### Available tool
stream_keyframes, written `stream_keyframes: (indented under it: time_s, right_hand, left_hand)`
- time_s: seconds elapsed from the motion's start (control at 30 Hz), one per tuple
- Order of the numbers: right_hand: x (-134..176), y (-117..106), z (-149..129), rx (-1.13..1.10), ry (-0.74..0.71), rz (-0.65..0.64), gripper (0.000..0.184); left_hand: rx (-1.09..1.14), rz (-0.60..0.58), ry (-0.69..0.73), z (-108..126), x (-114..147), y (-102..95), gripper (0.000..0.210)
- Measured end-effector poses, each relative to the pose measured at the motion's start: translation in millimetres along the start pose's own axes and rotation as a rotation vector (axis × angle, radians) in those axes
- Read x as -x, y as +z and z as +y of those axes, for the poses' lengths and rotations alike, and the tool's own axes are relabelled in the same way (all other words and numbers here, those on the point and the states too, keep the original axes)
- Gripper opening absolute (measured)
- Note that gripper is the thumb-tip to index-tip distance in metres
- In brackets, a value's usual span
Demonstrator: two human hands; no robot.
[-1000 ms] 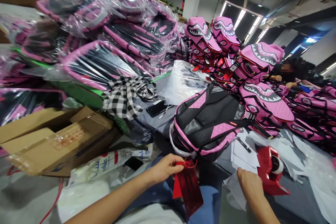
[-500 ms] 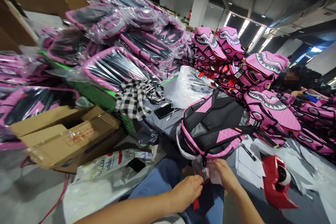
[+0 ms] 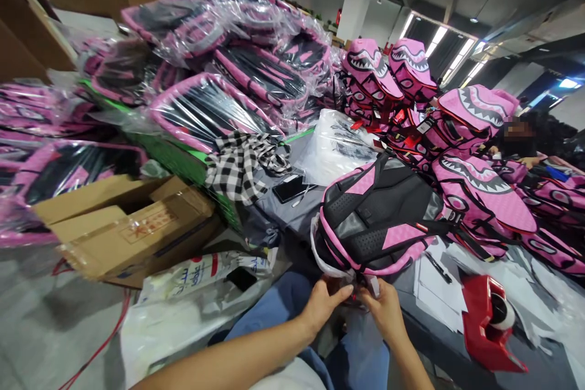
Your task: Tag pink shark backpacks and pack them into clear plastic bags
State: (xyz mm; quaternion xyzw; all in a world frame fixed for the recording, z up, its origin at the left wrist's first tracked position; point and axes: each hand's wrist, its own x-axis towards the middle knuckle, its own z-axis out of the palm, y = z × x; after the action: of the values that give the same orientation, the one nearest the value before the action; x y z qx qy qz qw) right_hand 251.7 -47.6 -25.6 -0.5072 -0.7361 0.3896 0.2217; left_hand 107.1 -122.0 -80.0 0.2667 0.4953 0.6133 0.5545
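Note:
A pink and black backpack (image 3: pixel 379 219) lies on the table in front of me, its padded back and straps facing up. Around its near end is a clear plastic bag (image 3: pixel 320 256), whose loose part hangs over my lap. My left hand (image 3: pixel 325 306) pinches the bag just below the backpack's near end, fingertips partly hidden by the plastic. Close beside it on the right, my right hand (image 3: pixel 384 309) grips the same bag with thumb and fingers. A small bit of red shows between the two hands.
Bagged backpacks (image 3: pixel 210 109) are heaped at left; unbagged ones (image 3: pixel 484 195) stand at right. A red tape dispenser (image 3: pixel 479 317), papers (image 3: pixel 434 289), a phone (image 3: pixel 290 187) and a checkered cloth (image 3: pixel 249 164) lie around. An opened carton (image 3: pixel 137 225) sits left. A person is at far right.
My left hand has moved up and right to the backpack's near end, close to my right hand. The red strip that hung below my left hand is mostly out of sight.

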Motion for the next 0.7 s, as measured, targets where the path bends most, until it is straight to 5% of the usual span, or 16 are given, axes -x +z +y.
stream_keyframes:
  time_s: [0.23, 0.37, 0.5, 0.7]
  right_hand:
    - [5.2, -22.8, -3.7, 0.183, -0.168, -0.031, 0.041]
    - [14.0, -29.8, -5.4, 0.394, -0.323, 0.185, 0.033]
    - [20.3, -12.0, -22.6, 0.709, -0.464, 0.408, 0.028]
    - [23.4, 26.9, -42.0, 0.974, -0.616, 0.514, 0.035]
  left_hand:
    - [0.269, 0.169, -0.129, -16.7, -12.6, 26.6, 0.028]
    - [0.329, 0.188, -0.180, -16.9, -17.5, 26.8, 0.024]
    - [0.415, 0.159, -0.239, -4.4, -16.8, 30.3, 0.032]
    - [0.467, 0.151, -0.274, 9.4, -7.5, 31.4, 0.032]
